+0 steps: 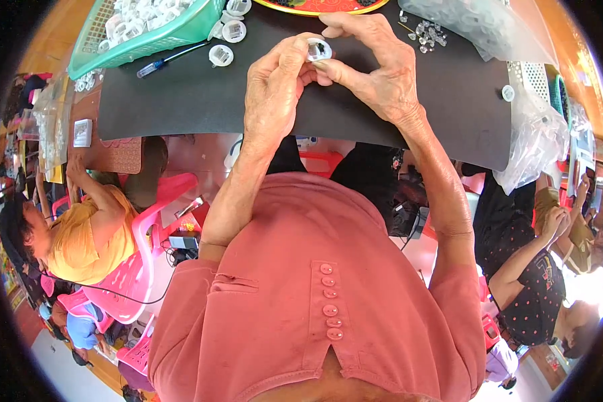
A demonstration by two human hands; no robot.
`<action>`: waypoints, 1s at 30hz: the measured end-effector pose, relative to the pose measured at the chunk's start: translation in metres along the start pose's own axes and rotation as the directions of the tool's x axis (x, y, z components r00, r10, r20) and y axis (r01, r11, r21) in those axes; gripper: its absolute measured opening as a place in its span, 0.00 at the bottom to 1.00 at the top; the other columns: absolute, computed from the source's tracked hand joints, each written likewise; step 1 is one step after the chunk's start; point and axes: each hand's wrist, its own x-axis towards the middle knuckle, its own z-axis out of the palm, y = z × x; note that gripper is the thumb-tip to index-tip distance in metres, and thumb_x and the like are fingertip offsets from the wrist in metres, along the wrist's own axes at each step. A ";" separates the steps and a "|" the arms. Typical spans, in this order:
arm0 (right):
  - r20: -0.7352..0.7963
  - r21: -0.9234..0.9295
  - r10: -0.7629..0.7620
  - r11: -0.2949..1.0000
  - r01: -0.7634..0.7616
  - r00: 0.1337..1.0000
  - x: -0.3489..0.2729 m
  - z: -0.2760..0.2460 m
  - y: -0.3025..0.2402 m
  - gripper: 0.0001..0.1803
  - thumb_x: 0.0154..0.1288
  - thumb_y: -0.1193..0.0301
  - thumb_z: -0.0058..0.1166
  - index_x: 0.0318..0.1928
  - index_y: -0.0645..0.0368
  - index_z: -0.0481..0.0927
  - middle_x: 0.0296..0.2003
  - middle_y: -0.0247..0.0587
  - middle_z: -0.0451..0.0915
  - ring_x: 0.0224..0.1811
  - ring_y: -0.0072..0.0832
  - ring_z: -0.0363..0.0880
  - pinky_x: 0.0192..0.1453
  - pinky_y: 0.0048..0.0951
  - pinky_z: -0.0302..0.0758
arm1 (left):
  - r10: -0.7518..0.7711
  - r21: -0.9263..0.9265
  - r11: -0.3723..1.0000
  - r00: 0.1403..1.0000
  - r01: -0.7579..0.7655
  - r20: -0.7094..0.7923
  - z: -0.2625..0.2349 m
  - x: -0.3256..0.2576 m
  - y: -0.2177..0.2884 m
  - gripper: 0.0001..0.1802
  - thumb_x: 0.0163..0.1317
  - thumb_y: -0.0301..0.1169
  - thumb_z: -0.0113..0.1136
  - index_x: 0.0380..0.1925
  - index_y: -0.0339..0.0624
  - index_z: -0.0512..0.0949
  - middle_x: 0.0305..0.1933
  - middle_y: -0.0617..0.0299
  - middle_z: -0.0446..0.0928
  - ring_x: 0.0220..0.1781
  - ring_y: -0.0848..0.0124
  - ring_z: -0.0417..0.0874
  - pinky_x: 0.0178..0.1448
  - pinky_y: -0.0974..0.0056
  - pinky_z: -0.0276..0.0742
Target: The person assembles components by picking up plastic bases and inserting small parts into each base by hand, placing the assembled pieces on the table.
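Pinched between left hand (275, 84) and right hand (375, 67), both closed on it over the black rubber mat (181, 100): a small round white plastic disc (319, 49). Far left, a green plastic basket (147, 33) full of similar white discs; beside it, a blue-handled screwdriver (171, 59).

A single wide fisheye view from the person's head looks steeply down, close over the pink shirt (315, 295) and both forearms to the dark mat (201, 100) at the top, its bent rim taking in seated people at left and right.
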 end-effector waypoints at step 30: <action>0.066 0.000 -0.078 0.997 0.078 0.995 -0.002 0.000 0.003 0.23 0.43 0.73 0.68 0.44 0.57 0.78 0.30 0.34 0.79 0.30 0.24 0.78 0.35 0.24 0.77 | -0.007 0.120 0.993 1.000 0.004 0.022 0.000 -0.003 -0.001 0.19 0.70 0.36 0.47 0.46 0.29 0.76 0.36 0.58 0.77 0.33 0.74 0.77 0.40 0.70 0.76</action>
